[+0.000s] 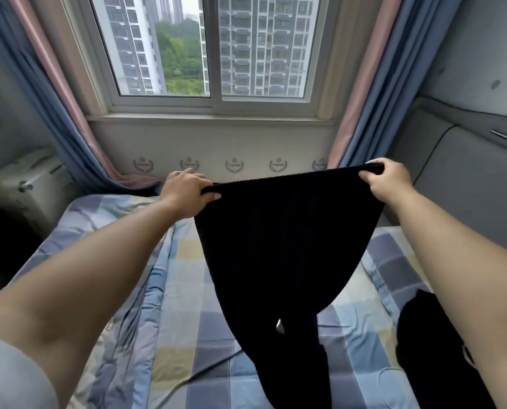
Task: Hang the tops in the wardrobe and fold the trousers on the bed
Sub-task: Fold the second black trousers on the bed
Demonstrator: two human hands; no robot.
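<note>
At the centre of the frame a pair of black trousers (284, 246) hangs spread by its waistband, the matte, soft-looking cloth falling in a broad wedge that narrows toward the lower middle, where the legs trail onto the bed (187, 314). The left hand (188, 188), left of centre, has its fingers curled over one end of the waistband with the thumb pinching from below; the right hand (389, 180), right of centre and slightly higher, grips the other end the same way, so the band stretches taut between them in a gentle slope. Both forearms are bare. The bed carries a quilted cover in a check of pale blue, grey, cream and yellow squares, rumpled into long creases. At the lower right a second dark garment (429, 343) lies bunched on the cover, partly behind the right forearm. Across the top is a white-framed sliding window (213, 95), flanked by blue and pink curtains (69, 119) hanging in smooth folds. A grey padded headboard (464, 178) fills the right edge.
</note>
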